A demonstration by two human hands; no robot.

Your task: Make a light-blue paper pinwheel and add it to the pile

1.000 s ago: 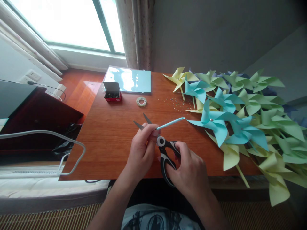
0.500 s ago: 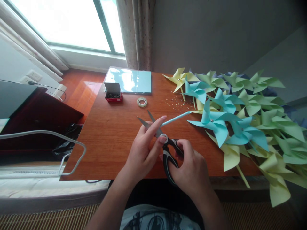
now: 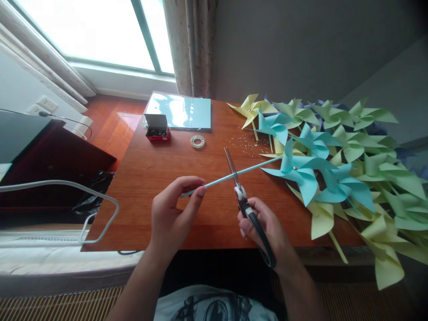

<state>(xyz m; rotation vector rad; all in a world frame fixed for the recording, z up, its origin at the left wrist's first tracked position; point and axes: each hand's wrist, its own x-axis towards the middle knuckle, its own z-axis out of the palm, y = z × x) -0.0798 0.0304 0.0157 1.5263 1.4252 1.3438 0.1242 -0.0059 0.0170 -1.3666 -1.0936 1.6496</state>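
Between its thumb and fingers, my left hand [image 3: 177,209] pinches a thin light-blue paper stick [image 3: 219,179] near its left end. The stick slants up to the right, its far end by a blue paper pinwheel [image 3: 296,169]. My right hand [image 3: 265,220] is closed around the black-and-white handles of a pair of scissors [image 3: 241,196]. The blades point up and away and cross the stick near its middle. I cannot tell whether the stick lies between the blades or behind them.
Many yellow, blue and green pinwheels [image 3: 354,142] cover the right side of the wooden table [image 3: 140,214]. Small bits [image 3: 247,145] lie scattered beside them. Farther back are a tape roll [image 3: 197,141], an open red box [image 3: 158,133] of small dark pieces, and glossy-wrapped blue paper [image 3: 197,113].
My left hand has moved left from the scissors' pivot and pinches the stick's left end. The scissors have turned more upright, and their blades look closer together.
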